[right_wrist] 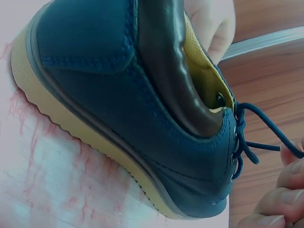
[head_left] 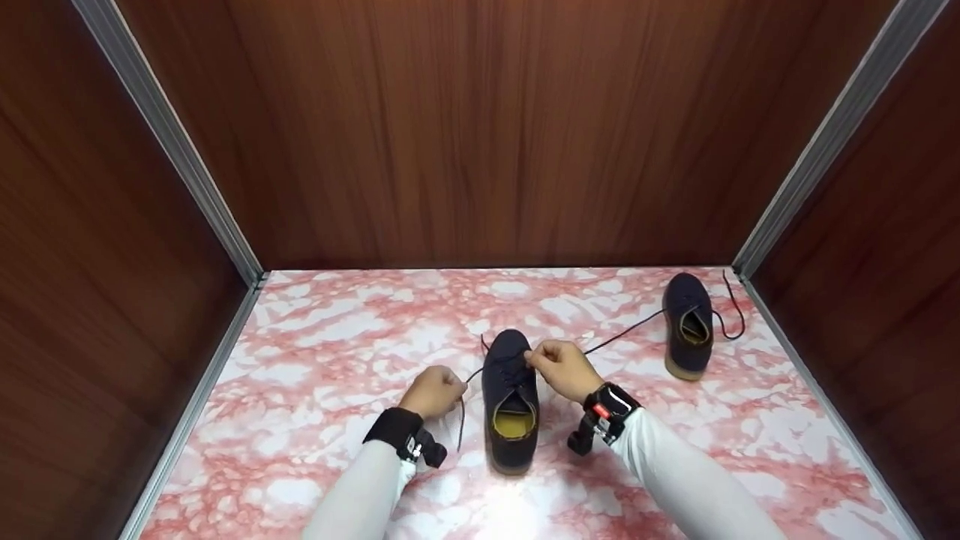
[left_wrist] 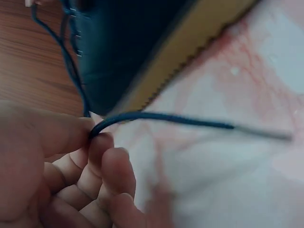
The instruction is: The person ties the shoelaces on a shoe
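A dark blue lace-up shoe (head_left: 513, 452), with a yellow lining and a tan sole, stands on the tabletop between my hands, its toe pointing away. My left hand (head_left: 435, 391), left of the shoe, pinches a blue shoelace (left_wrist: 166, 117) between thumb and forefinger; the lace's loose end sticks out past the fingers. At the shoe's upper right side, my right hand (head_left: 564, 369) pinches another stretch of lace (right_wrist: 270, 124) by its fingertips. Around the eyelets the laces cross, and a small loop (right_wrist: 248, 153) hangs there in the right wrist view.
A second dark blue shoe (head_left: 688, 352) stands at the back right. One lace (head_left: 626, 332) stretches from it toward my right hand; another lace (head_left: 739, 311) curls on its right. Brown wood-grain panels (head_left: 487, 135) with grey metal posts (head_left: 180, 150) enclose the red-and-white marbled tabletop (head_left: 300, 442).
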`<state>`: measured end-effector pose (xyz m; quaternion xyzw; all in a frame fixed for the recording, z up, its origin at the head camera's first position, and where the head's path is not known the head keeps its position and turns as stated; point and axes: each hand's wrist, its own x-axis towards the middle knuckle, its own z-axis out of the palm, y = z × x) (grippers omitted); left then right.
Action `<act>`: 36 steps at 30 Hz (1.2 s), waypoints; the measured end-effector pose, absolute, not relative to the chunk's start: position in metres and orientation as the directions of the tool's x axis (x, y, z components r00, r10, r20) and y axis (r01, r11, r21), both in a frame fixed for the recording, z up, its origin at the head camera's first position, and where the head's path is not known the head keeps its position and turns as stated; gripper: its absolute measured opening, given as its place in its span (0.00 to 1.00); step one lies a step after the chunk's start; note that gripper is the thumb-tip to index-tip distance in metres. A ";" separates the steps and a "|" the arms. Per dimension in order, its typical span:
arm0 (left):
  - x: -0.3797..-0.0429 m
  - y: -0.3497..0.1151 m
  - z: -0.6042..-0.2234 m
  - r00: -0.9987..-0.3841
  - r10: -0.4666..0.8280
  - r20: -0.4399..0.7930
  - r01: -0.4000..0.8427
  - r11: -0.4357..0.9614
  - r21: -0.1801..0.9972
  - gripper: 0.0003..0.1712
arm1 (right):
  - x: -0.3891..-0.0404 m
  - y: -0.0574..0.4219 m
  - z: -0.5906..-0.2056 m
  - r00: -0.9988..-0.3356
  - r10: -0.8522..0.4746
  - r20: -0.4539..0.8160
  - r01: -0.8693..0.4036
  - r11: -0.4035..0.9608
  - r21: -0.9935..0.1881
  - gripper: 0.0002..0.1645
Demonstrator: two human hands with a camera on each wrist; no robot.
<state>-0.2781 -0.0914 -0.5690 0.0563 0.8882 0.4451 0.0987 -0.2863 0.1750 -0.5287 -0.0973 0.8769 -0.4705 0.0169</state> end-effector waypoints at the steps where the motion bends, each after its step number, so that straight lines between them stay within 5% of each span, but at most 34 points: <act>1: -0.278 -0.092 -0.565 -0.972 0.199 -0.123 0.015 0.579 0.815 0.12 | -0.287 0.176 -0.529 -0.982 -0.182 0.058 -0.149 0.537 -0.830 0.20; 17: -0.263 -0.072 -0.523 -0.907 0.369 -0.203 -0.162 0.137 0.977 0.15 | -0.287 0.180 -0.522 -0.976 -0.208 0.065 -0.170 0.536 -0.827 0.19; 22: -0.257 -0.059 -0.517 -0.916 0.357 -0.184 -0.180 0.045 0.983 0.08 | -0.286 0.183 -0.517 -0.973 -0.226 0.054 -0.174 0.557 -0.812 0.18; 30: -0.248 -0.043 -0.522 -0.833 0.529 -0.166 -0.025 0.264 0.964 0.05 | -0.285 0.186 -0.510 -0.961 -0.270 0.062 -0.211 0.566 -0.797 0.15; 36: -0.257 -0.051 -0.529 -0.897 0.431 -0.098 0.049 0.318 0.947 0.05 | -0.284 0.187 -0.509 -0.961 -0.272 0.053 -0.204 0.567 -0.798 0.16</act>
